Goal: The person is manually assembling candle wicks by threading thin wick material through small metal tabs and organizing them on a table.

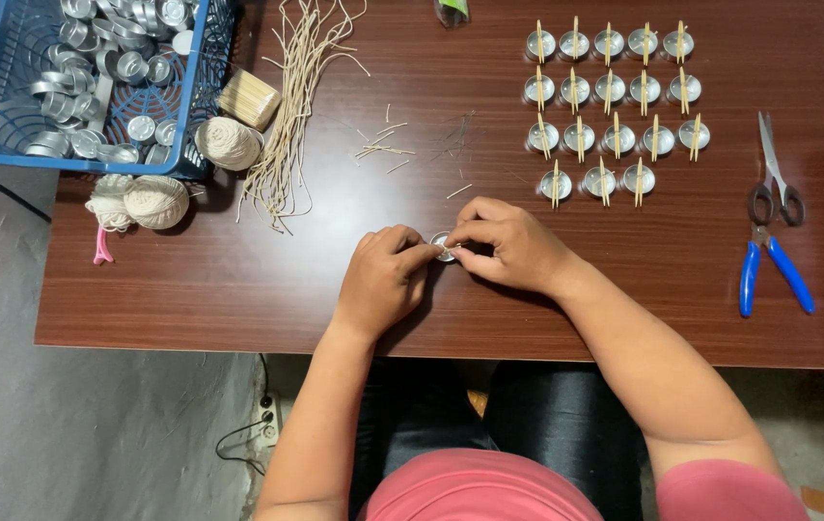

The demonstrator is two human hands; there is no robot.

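My left hand [383, 278] and my right hand [508, 241] meet over the brown table [190, 280], both pinching a small round metal cup [443, 241] with a thin wick at it. Only the cup's rim shows between my fingertips. Beyond my right hand stand rows of the same metal cups [615, 92], each with a wooden stick laid across its top.
A blue basket [7, 116] of empty metal cups sits at the far left. Beside it lie balls of cream twine [229, 143], a bundle of sticks [248, 96] and cut wicks [291, 116]. Scissors [774, 174] and blue-handled pliers [769, 265] lie at the right.
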